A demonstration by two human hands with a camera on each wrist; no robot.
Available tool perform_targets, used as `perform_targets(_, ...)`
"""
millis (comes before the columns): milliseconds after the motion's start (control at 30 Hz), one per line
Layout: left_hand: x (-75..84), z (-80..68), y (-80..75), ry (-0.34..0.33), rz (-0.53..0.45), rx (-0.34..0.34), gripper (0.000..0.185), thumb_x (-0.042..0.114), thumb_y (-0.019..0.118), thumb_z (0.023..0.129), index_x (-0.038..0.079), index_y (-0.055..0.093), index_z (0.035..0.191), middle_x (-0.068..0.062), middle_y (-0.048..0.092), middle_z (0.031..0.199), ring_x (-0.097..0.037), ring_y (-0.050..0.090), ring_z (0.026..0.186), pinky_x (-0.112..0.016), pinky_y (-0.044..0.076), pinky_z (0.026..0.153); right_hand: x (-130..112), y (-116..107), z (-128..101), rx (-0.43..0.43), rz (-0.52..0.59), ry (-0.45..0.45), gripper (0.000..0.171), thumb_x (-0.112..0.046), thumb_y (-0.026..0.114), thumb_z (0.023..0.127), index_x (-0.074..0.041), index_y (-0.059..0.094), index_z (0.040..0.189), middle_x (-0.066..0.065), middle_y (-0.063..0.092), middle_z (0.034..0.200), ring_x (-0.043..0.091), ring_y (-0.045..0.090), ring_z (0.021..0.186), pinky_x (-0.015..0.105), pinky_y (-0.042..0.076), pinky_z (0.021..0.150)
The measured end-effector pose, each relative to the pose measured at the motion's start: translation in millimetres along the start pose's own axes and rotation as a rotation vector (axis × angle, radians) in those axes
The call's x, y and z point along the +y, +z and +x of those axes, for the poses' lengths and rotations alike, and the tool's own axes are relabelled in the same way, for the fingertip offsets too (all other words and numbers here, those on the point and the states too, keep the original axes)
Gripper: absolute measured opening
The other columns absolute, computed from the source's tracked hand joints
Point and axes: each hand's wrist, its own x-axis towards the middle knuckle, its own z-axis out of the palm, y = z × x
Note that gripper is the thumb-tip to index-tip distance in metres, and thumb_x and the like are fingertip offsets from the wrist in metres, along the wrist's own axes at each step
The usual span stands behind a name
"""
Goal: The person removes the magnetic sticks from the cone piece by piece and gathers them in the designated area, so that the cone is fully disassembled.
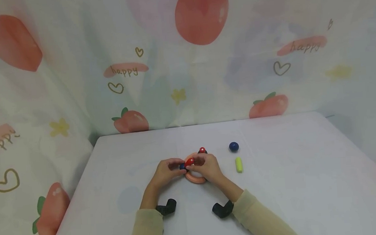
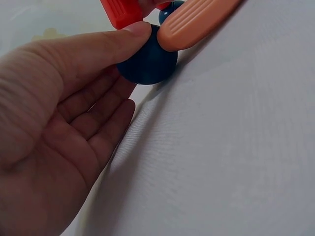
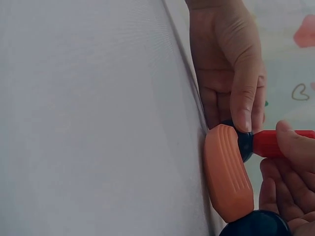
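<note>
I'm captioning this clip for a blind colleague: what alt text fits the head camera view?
Two hands meet at the middle of a white table: the left hand holds a dark blue ball while the right hand pinches a red stick against it, over an orange ring. To the right lie another blue ball and a yellow stick; a fruit-print cloth hangs behind.
</note>
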Motion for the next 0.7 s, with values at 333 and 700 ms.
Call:
perform_targets(333, 36.8, -15.3, -3.2, 0.011, -0.009, -0.027, 0.030, 0.002, 0.072, 0.077, -0.006, 0.064, 0.105, -0.017, 0.063, 0.105, -0.031, 0.056, 0.105, -0.044, 0.040, 0.094, -36.0, -3.9, -8.2, -0.028, 0.045, 0.020, 0.026, 0.003, 0.074, 0.074, 0.011, 0.064, 0.097, 0.021, 0.066, 0.087, 0.032, 0.064, 0.081, 0.023, 0.050, 0.070)
perform_targets(700, 33.5, -12.8, -2.2, -0.009, -0.011, -0.036, 0.031, 0.003, 0.072, 0.077, -0.005, 0.064, 0.106, -0.015, 0.064, 0.105, -0.030, 0.055, 0.107, -0.042, 0.040, 0.095, 0.9, -0.8, -0.6, -0.001, 0.011, 0.010, 0.027, -0.005, 0.077, 0.073, 0.004, 0.068, 0.097, 0.011, 0.068, 0.086, 0.021, 0.065, 0.080, 0.026, 0.052, 0.072)
